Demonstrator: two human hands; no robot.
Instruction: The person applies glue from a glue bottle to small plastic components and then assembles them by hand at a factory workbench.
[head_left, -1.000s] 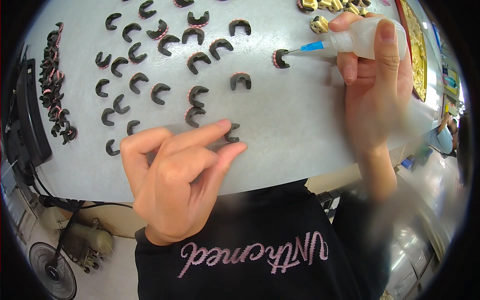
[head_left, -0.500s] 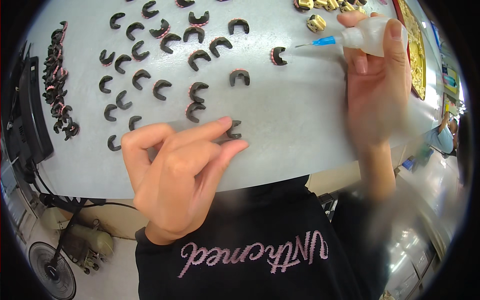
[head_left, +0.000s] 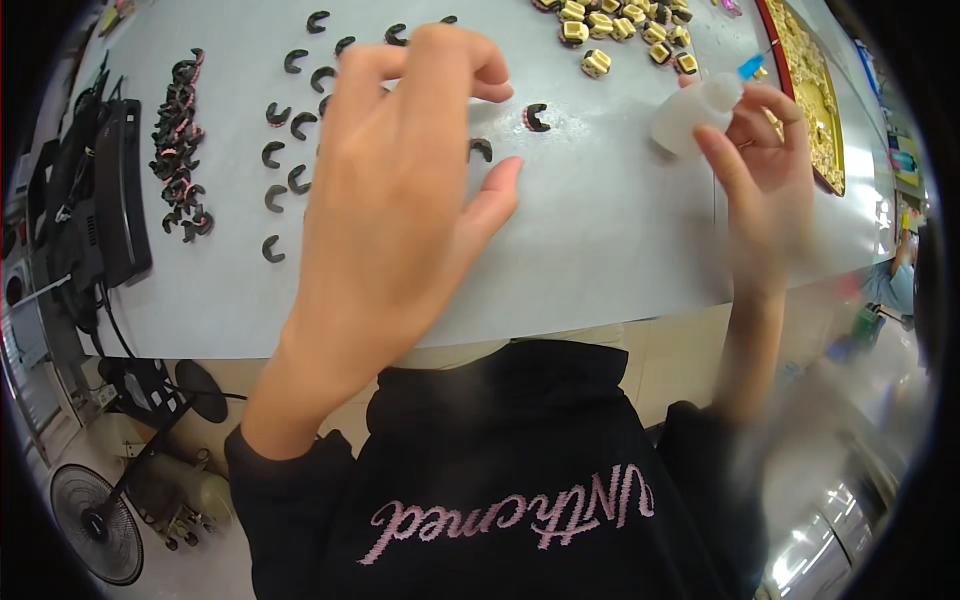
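The left hand [head_left: 395, 170] arches over the near middle of the grey table [head_left: 600, 255], thumb and fingers apart with nothing seen between them. Its back covers a patch of the tabletop, so whether the hidden fingers touch a piece there cannot be told. The dark U-shaped pieces [head_left: 274, 249] lie loose to its left and just past its far side, mostly spaced apart, probably so that each can be reached singly. 2 more lie right of its palm: a partly covered piece [head_left: 481, 150] in the gap beyond the thumb, and a pink-edged piece [head_left: 536, 118] alone between the 2 hands, its opening facing right.

The right hand [head_left: 768, 150] grips a translucent white squeeze bottle [head_left: 690, 118] between thumb and fingers. The bottle is tilted so that its blue needle tip [head_left: 751, 67] points far and right, well apart from the dark pieces; this angle seems chosen to hold the needle off them. The bottle's wall is cloudy, and no fill line shows.

At the right, a red-edged tray [head_left: 832, 172] contains many small cream-gold pieces, its rim presumably stopping them scattering. Cream-and-dark blocks [head_left: 597, 64] cluster at the far side, without a container. At the far left, more dark pieces are crowded into a long heap [head_left: 182, 150], apparently grouped away from the loose pieces, beside a black device [head_left: 125, 190].
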